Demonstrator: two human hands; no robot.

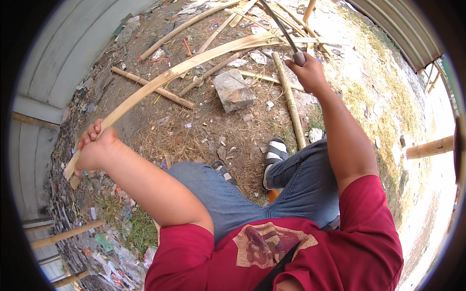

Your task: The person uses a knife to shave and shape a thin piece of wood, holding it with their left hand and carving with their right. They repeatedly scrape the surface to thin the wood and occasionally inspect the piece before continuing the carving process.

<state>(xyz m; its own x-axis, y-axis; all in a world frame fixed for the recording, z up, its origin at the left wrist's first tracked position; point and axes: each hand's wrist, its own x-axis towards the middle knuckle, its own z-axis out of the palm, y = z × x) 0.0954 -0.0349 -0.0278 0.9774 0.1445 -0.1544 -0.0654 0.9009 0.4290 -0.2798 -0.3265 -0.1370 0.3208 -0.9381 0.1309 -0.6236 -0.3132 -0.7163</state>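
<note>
My left hand point(97, 148), at the left, is wrapped round the near end of a long pale bamboo strip point(167, 76). The strip runs up and away to the right, across the other pieces on the ground. At the upper right, my right hand point(310, 75) grips the handle of a machete point(283, 28). Its long, dark, narrow blade points away from me, past the top of the picture. The blade crosses over the far part of the strip in view; whether they touch I cannot tell.
Before my feet sits a grey stone block point(234, 90). A bamboo pole point(289, 99) lies to its right, a shorter stick point(153, 87) to its left. More split bamboo point(189, 28) is scattered at the far side. Sheet walls point(63, 53) stand at left and upper right; litter point(114, 247) covers ground at lower left.
</note>
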